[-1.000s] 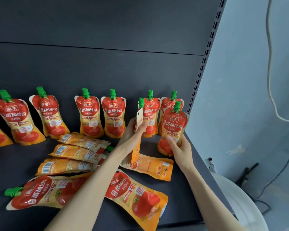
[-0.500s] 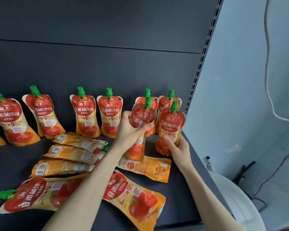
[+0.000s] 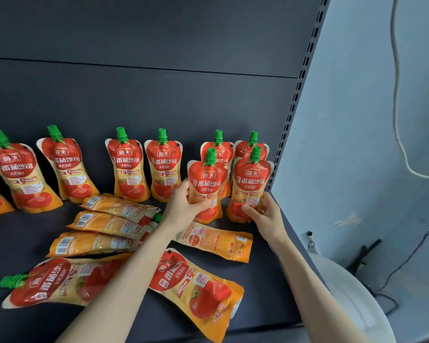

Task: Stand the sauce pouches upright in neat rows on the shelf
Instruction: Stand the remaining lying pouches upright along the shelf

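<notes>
Left hand [image 3: 183, 206]: upright pouch [image 3: 206, 184] is gripped, beside the corner pouch [image 3: 251, 184].
Right hand [image 3: 266, 214]: corner pouch is gripped, at the shelf's [image 3: 270, 280] right edge.

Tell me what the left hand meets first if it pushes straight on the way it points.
Probably the back-row pouch just behind the pouch the left hand grips; the gap between them is hard to judge.

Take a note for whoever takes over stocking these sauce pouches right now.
Left hand grips one pouch upright, front row.
Right hand holds the neighbouring pouch upright at the right end of the shelf.
Done: six pouches stand along the back panel.
Left: settle these two, then stand the six lying pouches.
</notes>
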